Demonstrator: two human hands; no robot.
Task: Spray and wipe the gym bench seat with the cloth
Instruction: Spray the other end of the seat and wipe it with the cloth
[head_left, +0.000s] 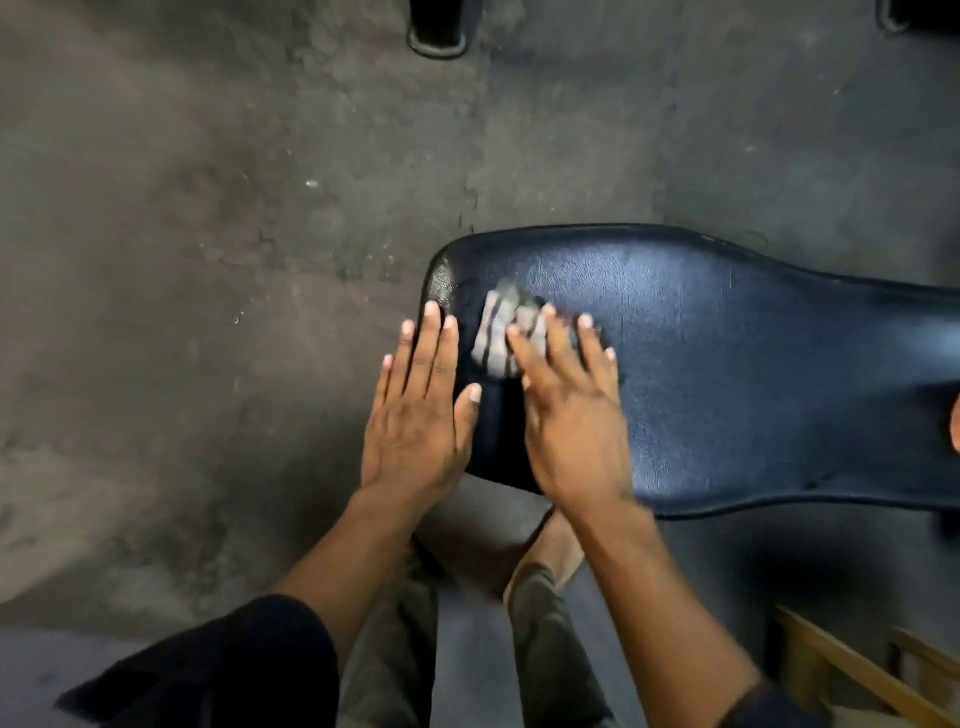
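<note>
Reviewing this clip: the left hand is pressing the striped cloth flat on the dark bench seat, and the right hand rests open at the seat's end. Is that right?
The hands are swapped. In the head view, the right hand presses the striped cloth on the dark bench seat, while the left hand rests open at the seat's end.

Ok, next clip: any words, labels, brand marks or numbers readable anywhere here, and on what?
None can be read.
Bench seat: plain dark vinyl, no logo or label showing.
Cloth under the right hand: dark stripes only, no lettering, and blurred.
Floor: only stains and specks.
</note>
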